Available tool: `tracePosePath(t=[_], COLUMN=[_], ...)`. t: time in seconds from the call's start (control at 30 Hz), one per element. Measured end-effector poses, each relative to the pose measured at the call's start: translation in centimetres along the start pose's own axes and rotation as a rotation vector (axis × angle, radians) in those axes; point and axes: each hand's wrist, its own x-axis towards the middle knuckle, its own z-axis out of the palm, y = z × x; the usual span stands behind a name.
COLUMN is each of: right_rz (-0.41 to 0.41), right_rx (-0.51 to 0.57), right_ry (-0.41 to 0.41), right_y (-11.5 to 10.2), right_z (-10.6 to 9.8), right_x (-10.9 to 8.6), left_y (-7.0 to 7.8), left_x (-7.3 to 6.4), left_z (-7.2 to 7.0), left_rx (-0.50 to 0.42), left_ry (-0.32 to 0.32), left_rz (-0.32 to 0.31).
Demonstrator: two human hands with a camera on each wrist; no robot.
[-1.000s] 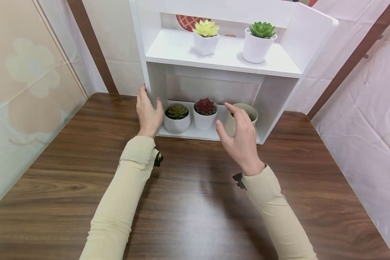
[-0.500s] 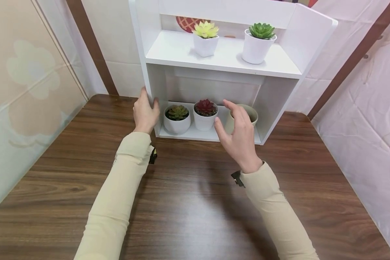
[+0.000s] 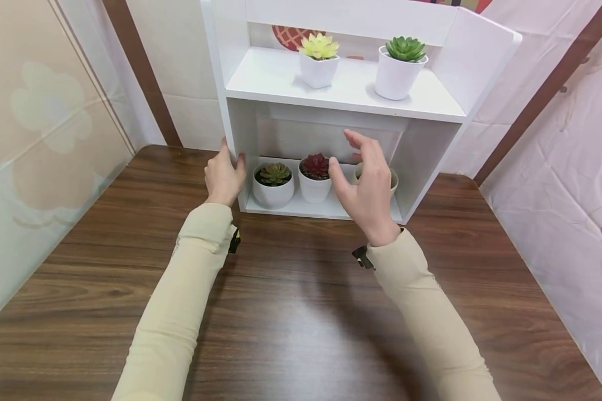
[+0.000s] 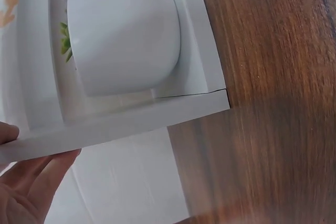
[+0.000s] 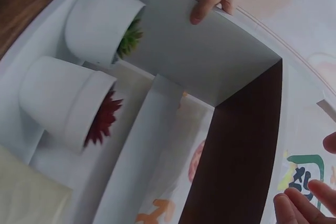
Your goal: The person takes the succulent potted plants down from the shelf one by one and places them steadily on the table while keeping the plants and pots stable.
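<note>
A white two-tier shelf (image 3: 341,107) stands on the table. My left hand (image 3: 223,177) holds its left side panel (image 4: 121,124), thumb on the inner face and fingers on the outer one. My right hand (image 3: 368,189) hovers before the lower compartment, thumb and fingers apart, holding nothing. Behind it, a beige pot (image 3: 393,181) is partly hidden. Left of that, on the bottom board, are a white pot with a dark red succulent (image 3: 315,181) and a rounded white pot with a green succulent (image 3: 273,186).
On the upper tier sit a pot with a yellow-green succulent (image 3: 319,61) and a pot with a green succulent (image 3: 400,67). The brown wooden table (image 3: 291,312) extends in front. Patterned cloth (image 3: 55,111) hangs around the sides and back.
My right hand has risen slightly, covering more of the beige pot. My left hand has shifted a little left on the side panel. Shelf and pots look unmoved.
</note>
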Motion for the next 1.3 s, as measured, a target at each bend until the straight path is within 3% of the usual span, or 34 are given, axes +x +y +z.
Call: tracePosePath(t=[0.13,0.37,0.7,0.87,1.03,1.3], right_rz=[0.007,0.076,0.341,0.401,0.457,0.493], right_rx=[0.007,0.073,0.231,0.290,0.310,0.240], right_ry=[0.027,0.056,0.105,0.130,0.067,-0.020], right_y=[-0.3,-0.4,-0.2,-1.1,-0.5,-0.8], right_z=[0.0,-0.1,0.4,0.5,1.5,2.6], right_x=[1.3,3.3,5.8,7.0,8.9,11.1], left_y=[0.2,0.5,0.4,0.4,0.3,0.5], left_x=[0.1,0.0,-0.2,-0.3,-0.3,-0.4], left_z=[-0.1,-0.3,-0.1,0.0,0.0,0.1], left_rx=[-0.007,0.004,0.006,-0.003,0.000,0.003], left_ry=[0.016,0.020,0.009,0.016,0.023,0.033], left_rz=[0.010,-0.030,-0.051,-0.043,-0.044,-0.049])
